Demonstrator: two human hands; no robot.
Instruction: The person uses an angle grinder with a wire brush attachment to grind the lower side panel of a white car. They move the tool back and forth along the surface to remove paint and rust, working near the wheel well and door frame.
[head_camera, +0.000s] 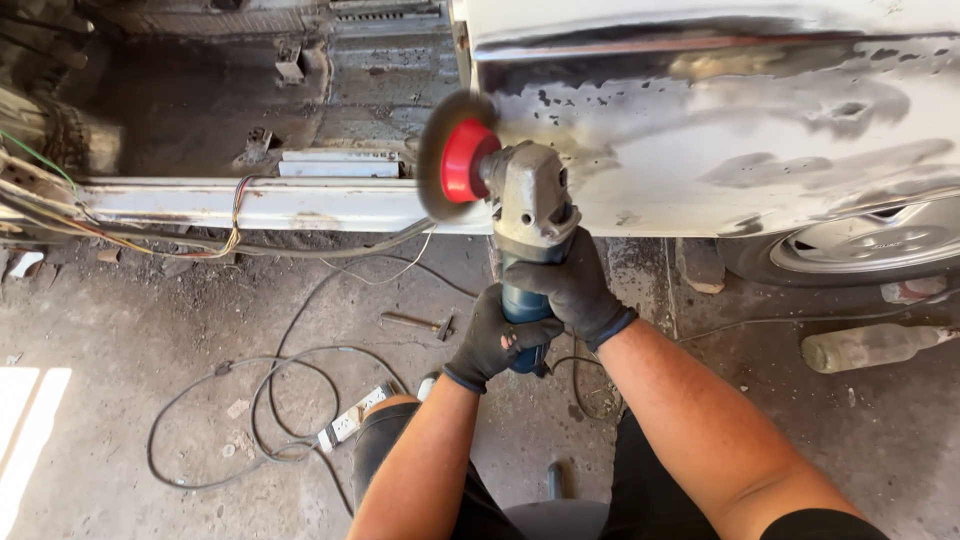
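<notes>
car panel is stripped patchy, above the concrete floor | angle grinder is held upright, long axis toward the panel's lower edge, blurred wire wheel at its left | right hand is clamped higher, nearer the head | left hand is wrapped round the tail

We count two gloved hands, left hand and right hand, one angle grinder, one hammer, one bottle, one wheel.
</notes>
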